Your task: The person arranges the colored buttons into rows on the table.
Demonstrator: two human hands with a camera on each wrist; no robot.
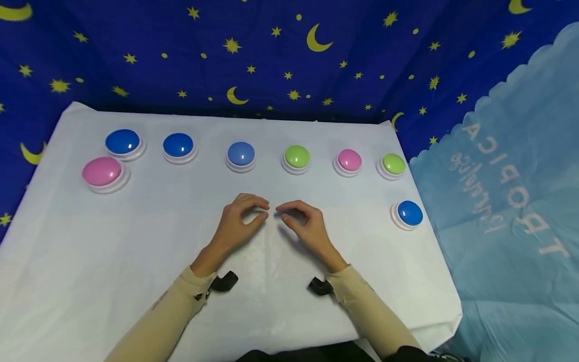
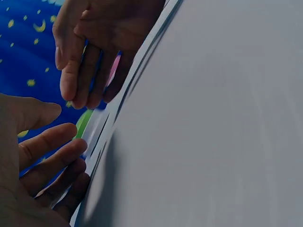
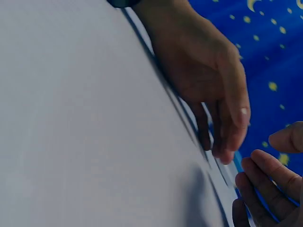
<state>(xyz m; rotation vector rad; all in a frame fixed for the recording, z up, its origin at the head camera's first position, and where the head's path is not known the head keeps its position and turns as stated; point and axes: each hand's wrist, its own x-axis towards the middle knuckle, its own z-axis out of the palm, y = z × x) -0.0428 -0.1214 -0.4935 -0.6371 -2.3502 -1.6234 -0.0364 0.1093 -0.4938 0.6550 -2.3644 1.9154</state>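
My left hand (image 1: 237, 221) and right hand (image 1: 308, 224) face each other over the middle of the white table, fingertips a small gap apart. The fingers of both are loosely bent, with nothing between thumb and fingers. Beyond them stands a row of round push buttons on white bases. Nearest the left hand is a lighter blue button (image 1: 241, 154); a green button (image 1: 297, 157) stands beyond the right hand, with a pink button (image 1: 350, 160) to its right. In the left wrist view, the green button (image 2: 83, 124) shows partly behind the left fingers.
Two darker blue buttons, one at the far left (image 1: 122, 142) and one beside it (image 1: 178, 146), stand behind a pink button (image 1: 103, 172). At right are another green button (image 1: 393, 164) and a blue button (image 1: 410, 213). A starry blue cloth (image 1: 271, 55) hangs behind the table (image 1: 135, 281).
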